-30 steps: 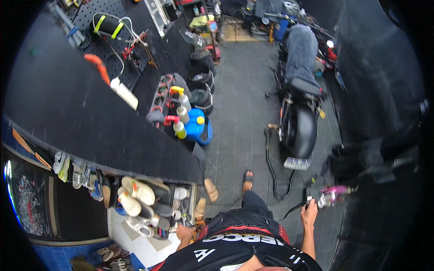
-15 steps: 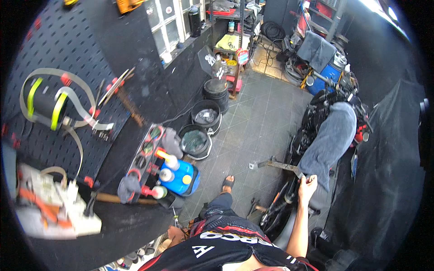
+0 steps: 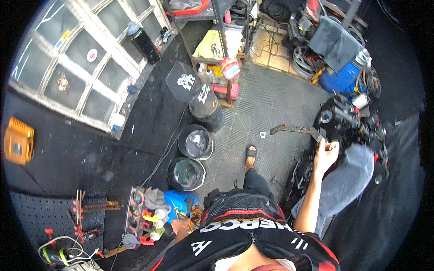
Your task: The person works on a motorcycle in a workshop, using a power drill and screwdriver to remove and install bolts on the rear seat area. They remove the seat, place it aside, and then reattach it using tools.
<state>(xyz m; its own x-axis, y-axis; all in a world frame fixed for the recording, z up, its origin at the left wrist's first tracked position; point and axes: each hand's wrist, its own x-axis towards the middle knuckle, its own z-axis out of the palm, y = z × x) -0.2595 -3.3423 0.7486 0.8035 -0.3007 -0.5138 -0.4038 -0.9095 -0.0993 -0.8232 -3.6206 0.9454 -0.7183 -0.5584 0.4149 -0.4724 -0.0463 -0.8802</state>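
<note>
My right hand (image 3: 325, 158) is closed on a long, bent dark metal bar (image 3: 289, 128) with a flat end, raised beside the parked motorcycle (image 3: 332, 113). A grey towel (image 3: 352, 176) drapes over the motorcycle below and right of that hand. My left hand (image 3: 181, 226), low and partly hidden by my body, grips an orange-and-black tool (image 3: 195, 214) whose details I cannot make out. Just left of it are a blue jug (image 3: 178, 198) and spray bottles (image 3: 158, 217).
Several black buckets (image 3: 185, 174) line the left wall below a white-framed window (image 3: 86, 54). A metal shelf (image 3: 199, 12) with bottles stands ahead. A blue drum (image 3: 337, 79), wheels and cables crowd the back right. Black sheeting (image 3: 393, 158) hangs at the right.
My view has turned left and moved forward, past the shoe rack toward the window and buckets. My right hand has risen, carrying the metal bar up beside the motorcycle.
</note>
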